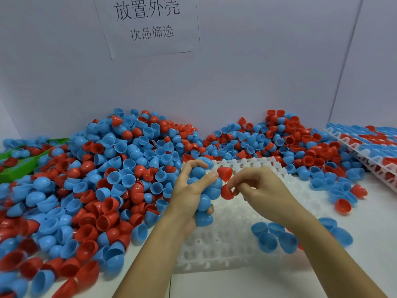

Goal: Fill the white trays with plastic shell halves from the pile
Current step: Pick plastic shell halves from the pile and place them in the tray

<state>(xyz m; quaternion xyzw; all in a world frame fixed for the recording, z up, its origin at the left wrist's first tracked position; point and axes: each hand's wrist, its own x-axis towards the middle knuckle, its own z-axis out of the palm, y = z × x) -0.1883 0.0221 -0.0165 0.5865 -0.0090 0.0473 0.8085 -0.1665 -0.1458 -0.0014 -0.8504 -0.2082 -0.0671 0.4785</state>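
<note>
A big pile of red and blue plastic shell halves [120, 168] covers the left and back of the table. A white tray [232, 239] with bare sockets lies in front of me. My left hand [189, 196] is shut on a handful of shell halves [206, 201], mostly blue. My right hand [260, 190] pinches a red shell half [227, 192] at the edge of that handful. Another red shell half [225, 173] sits at my left thumb tip.
A few blue shell halves [277, 237] lie on the tray under my right forearm. Filled white trays [369, 147] are stacked at the right. A green bin [19, 162] stands at the far left. A paper sign [148, 24] hangs on the back wall.
</note>
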